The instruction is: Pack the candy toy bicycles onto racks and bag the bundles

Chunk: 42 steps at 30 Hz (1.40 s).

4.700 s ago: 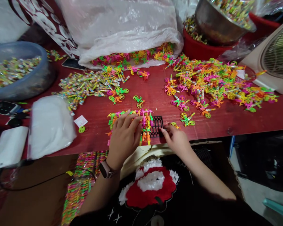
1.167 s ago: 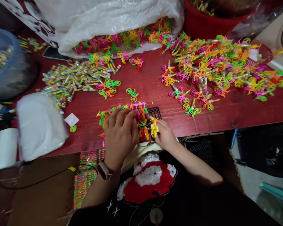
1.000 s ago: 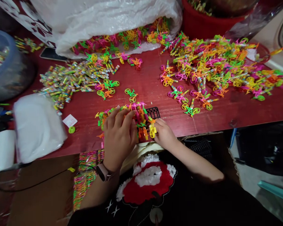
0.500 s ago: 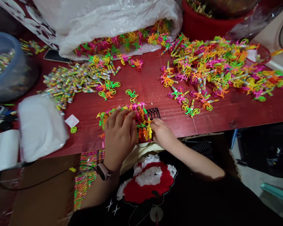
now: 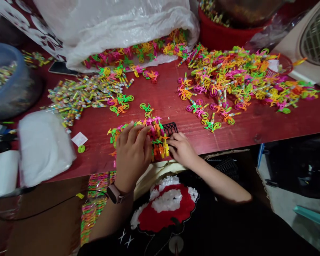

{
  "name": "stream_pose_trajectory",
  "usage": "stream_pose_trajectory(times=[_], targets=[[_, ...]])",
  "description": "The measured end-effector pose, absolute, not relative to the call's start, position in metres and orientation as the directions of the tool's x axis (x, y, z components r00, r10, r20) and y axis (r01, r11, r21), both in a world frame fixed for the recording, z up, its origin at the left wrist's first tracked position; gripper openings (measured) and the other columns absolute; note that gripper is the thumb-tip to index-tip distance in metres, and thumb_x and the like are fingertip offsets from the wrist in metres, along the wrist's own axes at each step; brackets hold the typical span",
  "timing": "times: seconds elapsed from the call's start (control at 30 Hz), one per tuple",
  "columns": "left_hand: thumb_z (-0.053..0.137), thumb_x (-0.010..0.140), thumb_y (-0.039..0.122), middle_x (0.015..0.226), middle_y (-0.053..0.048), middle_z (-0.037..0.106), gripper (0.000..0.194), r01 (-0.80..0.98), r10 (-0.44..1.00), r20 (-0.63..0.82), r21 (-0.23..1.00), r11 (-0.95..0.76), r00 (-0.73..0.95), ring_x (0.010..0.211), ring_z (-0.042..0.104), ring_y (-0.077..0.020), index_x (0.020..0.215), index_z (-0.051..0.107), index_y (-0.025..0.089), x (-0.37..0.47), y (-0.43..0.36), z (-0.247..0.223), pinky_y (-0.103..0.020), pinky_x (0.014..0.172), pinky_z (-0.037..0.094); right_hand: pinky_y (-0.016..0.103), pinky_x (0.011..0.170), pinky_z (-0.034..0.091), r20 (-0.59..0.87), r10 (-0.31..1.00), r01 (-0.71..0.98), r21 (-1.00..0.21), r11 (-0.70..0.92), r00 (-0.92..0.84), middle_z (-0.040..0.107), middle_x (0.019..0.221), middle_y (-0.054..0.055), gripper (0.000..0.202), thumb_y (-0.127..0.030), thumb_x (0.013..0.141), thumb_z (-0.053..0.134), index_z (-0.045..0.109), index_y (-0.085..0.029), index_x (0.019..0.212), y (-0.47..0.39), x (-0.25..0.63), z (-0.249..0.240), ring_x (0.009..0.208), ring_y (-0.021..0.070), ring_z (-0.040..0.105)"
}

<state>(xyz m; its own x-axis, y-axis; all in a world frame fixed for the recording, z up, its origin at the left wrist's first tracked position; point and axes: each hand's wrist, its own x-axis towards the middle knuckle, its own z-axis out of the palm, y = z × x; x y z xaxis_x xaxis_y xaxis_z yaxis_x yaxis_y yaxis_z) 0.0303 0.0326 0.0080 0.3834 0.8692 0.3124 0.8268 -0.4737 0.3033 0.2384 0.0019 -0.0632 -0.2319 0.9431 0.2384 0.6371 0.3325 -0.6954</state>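
Note:
Small plastic toy bicycles [image 5: 156, 131] in pink, orange, green and yellow stand packed in rows near the table's front edge. A black slotted rack [image 5: 170, 128] shows at their right end. My left hand [image 5: 133, 147], wearing a watch, lies over the rows with its fingers stretched out on the toys. My right hand [image 5: 181, 148] is at the right end, its fingers bent together against the last yellow pieces. What its fingertips hold, if anything, is hidden. Just behind the rows lies a loose green and yellow toy bicycle [image 5: 147, 109].
On the red table [image 5: 160, 92] are a heap of wrapped candy tubes [image 5: 80, 94] at left and a heap of toy bicycles with tubes [image 5: 229, 76] at right. Behind stands a white plastic bag [image 5: 122, 32] of toys. A blue tub [image 5: 21, 81] and a plastic-wrapped stack [image 5: 45, 145] stand left.
The fingers of my right hand have shifted slightly at the right end of the rows. My left hand stays over the toys. The whole view has moved a little.

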Motion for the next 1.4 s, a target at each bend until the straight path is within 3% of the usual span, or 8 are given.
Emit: stream_pose_trajectory(times=[0.1, 0.2, 0.33, 0.57, 0.7, 0.87, 1.13, 1.4], targets=[[0.049, 0.106, 0.03, 0.14, -0.01, 0.063, 0.036, 0.813, 0.865, 0.303, 0.319, -0.487, 0.4, 0.146, 0.043, -0.0337, 0.14, 0.059, 0.025, 0.027, 0.033, 0.007, -0.058, 0.122, 0.036, 0.044, 0.097, 0.054, 0.31, 0.941, 0.606, -0.725, 0.327, -0.136, 0.065, 0.122, 0.007, 0.038, -0.007, 0.095, 0.058, 0.076, -0.028, 0.121, 0.004, 0.285, -0.046, 0.109, 0.0226, 0.061], [0.049, 0.106, 0.029, 0.14, -0.009, 0.064, 0.035, 0.791, 0.848, 0.311, 0.323, -0.519, 0.43, 0.145, 0.044, -0.0335, 0.14, 0.059, 0.026, 0.023, 0.034, 0.008, -0.058, 0.121, 0.037, 0.055, 0.106, 0.047, 0.488, 0.868, 0.832, -0.516, 0.203, 0.091, 0.064, 0.126, 0.008, 0.044, -0.004, 0.094, 0.053, 0.078, -0.03, 0.118, 0.011, 0.359, -0.035, 0.117, 0.0271, 0.056], [0.051, 0.106, 0.027, 0.137, -0.008, 0.065, 0.034, 0.753, 0.816, 0.32, 0.325, -0.572, 0.482, 0.142, 0.046, -0.0324, 0.138, 0.059, 0.025, 0.016, 0.037, 0.011, -0.057, 0.12, 0.039, 0.063, 0.113, 0.038, 0.465, 0.876, 0.863, -0.381, 0.331, -0.13, 0.064, 0.129, 0.007, 0.035, -0.01, 0.096, 0.058, 0.081, -0.033, 0.108, 0.017, 0.427, -0.041, 0.118, 0.0301, 0.053], [0.055, 0.102, 0.02, 0.137, -0.011, 0.064, 0.032, 0.73, 0.777, 0.341, 0.285, -0.621, 0.528, 0.139, 0.049, -0.0336, 0.134, 0.062, 0.024, 0.014, 0.034, 0.019, -0.06, 0.117, 0.042, 0.045, 0.088, 0.054, 0.307, 0.952, 0.679, -0.697, 0.231, -0.008, 0.07, 0.101, 0.006, 0.006, -0.034, 0.092, 0.076, 0.079, -0.029, 0.095, 0.0, 0.39, -0.042, 0.09, 0.0233, 0.064], [0.062, 0.1, 0.02, 0.139, -0.012, 0.061, 0.025, 0.7, 0.743, 0.388, 0.277, -0.658, 0.545, 0.136, 0.052, -0.034, 0.124, 0.067, 0.023, 0.027, 0.031, 0.027, -0.061, 0.115, 0.043, 0.038, 0.076, 0.059, 0.143, 0.971, 0.294, -0.952, 0.082, 0.191, 0.075, 0.095, 0.003, 0.024, -0.04, 0.085, 0.083, 0.071, -0.025, 0.1, 0.002, 0.324, -0.045, 0.081, 0.0201, 0.069], [0.07, 0.097, 0.025, 0.133, -0.009, 0.065, 0.018, 0.568, 0.658, 0.349, 0.334, -0.752, 0.667, 0.135, 0.05, -0.0332, 0.115, 0.071, 0.024, 0.038, 0.032, 0.027, -0.06, 0.112, 0.045, 0.037, 0.076, 0.063, -0.002, 0.997, -0.009, -1.0, -0.001, 0.079, 0.078, 0.107, 0.007, 0.033, -0.048, 0.09, 0.073, 0.072, -0.022, 0.11, 0.026, 0.251, -0.063, 0.084, 0.0212, 0.074], [0.067, 0.099, 0.022, 0.131, -0.01, 0.064, 0.013, 0.592, 0.7, 0.34, 0.376, -0.713, 0.628, 0.13, 0.048, -0.0335, 0.111, 0.072, 0.023, 0.04, 0.032, 0.022, -0.06, 0.107, 0.045, 0.039, 0.089, 0.053, 0.253, 0.967, 0.581, -0.782, 0.225, -0.034, 0.074, 0.103, 0.012, 0.031, -0.003, 0.079, 0.057, 0.07, -0.016, 0.104, 0.039, 0.233, -0.064, 0.1, 0.0274, 0.068], [0.064, 0.1, 0.027, 0.126, -0.01, 0.063, 0.011, 0.621, 0.729, 0.293, 0.387, -0.682, 0.618, 0.121, 0.053, -0.0321, 0.107, 0.069, 0.022, 0.042, 0.033, 0.023, -0.056, 0.106, 0.045, 0.039, 0.083, 0.05, 0.232, 0.947, 0.753, -0.575, 0.319, -0.223, 0.067, 0.093, 0.012, 0.025, -0.001, 0.08, 0.051, 0.063, -0.018, 0.095, 0.045, 0.235, -0.06, 0.093, 0.0287, 0.057]])
